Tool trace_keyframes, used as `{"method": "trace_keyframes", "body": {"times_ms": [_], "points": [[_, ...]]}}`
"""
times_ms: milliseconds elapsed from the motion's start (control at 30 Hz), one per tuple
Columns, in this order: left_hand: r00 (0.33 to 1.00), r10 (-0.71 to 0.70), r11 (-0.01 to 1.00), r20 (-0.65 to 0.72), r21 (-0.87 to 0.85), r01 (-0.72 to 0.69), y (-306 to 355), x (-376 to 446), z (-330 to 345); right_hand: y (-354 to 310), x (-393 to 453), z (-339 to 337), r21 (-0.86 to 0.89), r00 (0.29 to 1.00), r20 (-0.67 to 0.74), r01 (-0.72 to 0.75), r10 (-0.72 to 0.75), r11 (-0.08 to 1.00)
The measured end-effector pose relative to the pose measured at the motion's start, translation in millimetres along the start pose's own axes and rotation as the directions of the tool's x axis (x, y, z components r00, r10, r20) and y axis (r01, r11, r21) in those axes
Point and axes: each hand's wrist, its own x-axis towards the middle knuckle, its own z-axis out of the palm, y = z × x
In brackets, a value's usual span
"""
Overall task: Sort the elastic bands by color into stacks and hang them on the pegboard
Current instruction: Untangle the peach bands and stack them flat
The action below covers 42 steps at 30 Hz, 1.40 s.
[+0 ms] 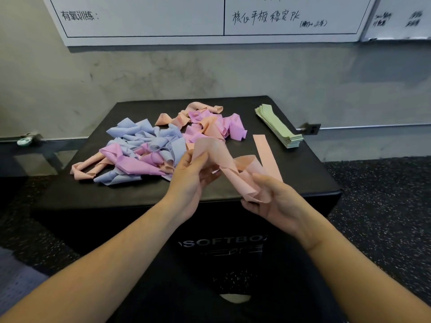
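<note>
A twisted peach band (231, 166) is held above the front edge of the black box (303, 183) near the middle of the frame. Its upper end is pinched between the thumb and fingers of the left hand (191, 180), and its lower end is gripped by the curled fingers of the right hand (272, 199), so both hands are closed on the same band. Just behind the right hand, a single flat peach strip (264, 148) is laid on the box top. To the upper right of it, near the right edge of the box, a neat stack of green bands (277, 124) is set out, well apart from the rest. Across the left and centre of the box top, a tangled pile of unsorted bands (149, 145) is spread, in which blue, pink and peach pieces are mixed; blue ones are gathered mostly at its left centre, pink and peach at its far side. The letters SOFTBO are printed on the front of the box. A whiteboard (210, 17) with handwritten characters is mounted on the grey wall along the top of the frame
</note>
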Motion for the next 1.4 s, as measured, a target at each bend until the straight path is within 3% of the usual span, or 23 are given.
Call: {"method": "trace_keyframes", "body": {"times_ms": [100, 233, 367, 467, 600, 700, 833, 1000, 1233, 1400], "points": [[0.995, 0.042, 0.999, -0.089, 0.000, -0.042, 10.5, 5.8, 0.1, -1.6, -1.4, -3.3, 0.042, 0.998, -0.013, -0.061, 0.062, 0.997], [0.998, 0.042, 0.999, -0.053, -0.010, -0.043, 17.1, 7.2, 2.3, -1.8, 3.6, -2.5, -0.222, 0.994, -0.107, -0.059, 0.036, 0.973], [0.998, 0.035, 0.998, -0.044, -0.044, -0.037, 24.0, 7.9, 8.2, -3.2, 9.0, -3.0, -0.309, 0.987, -0.161, -0.055, 0.005, 0.950], [0.999, 0.034, 0.999, -0.029, -0.019, -0.034, 26.9, 7.9, 12.0, -4.2, 10.3, 0.4, -0.453, 0.986, -0.149, -0.002, -0.074, 0.891], [0.999, 0.040, 0.999, -0.018, 0.028, -0.039, 26.4, 7.6, 15.0, -12.1, 6.9, 14.7, -0.620, 0.952, -0.093, 0.173, -0.290, 0.765], [0.999, 0.041, 0.998, -0.001, 0.056, -0.040, 25.8, 5.4, 17.4, -18.3, 9.3, 21.3, -0.637, 0.903, -0.019, 0.320, -0.430, 0.701], [0.999, 0.028, 0.995, 0.038, 0.097, -0.032, 27.2, 2.2, 18.0, -25.4, 12.1, 30.1, -0.690, 0.918, 0.082, 0.333, -0.388, 0.643], [0.996, 0.070, 0.981, 0.050, 0.179, -0.078, 27.8, -0.6, 17.3, -23.1, 14.0, 29.1, -0.640, 0.902, 0.009, 0.337, -0.432, 0.690], [0.978, 0.209, 0.915, 0.019, 0.350, -0.203, 18.4, 0.3, 12.8, -24.8, 11.1, 27.3, -0.644, 0.842, -0.016, 0.404, -0.539, 0.650], [0.981, 0.194, 0.913, 0.028, 0.359, -0.191, 15.8, -3.7, 12.7, -28.5, 8.2, 27.7, -0.607, 0.867, 0.001, 0.397, -0.499, 0.689]]}}
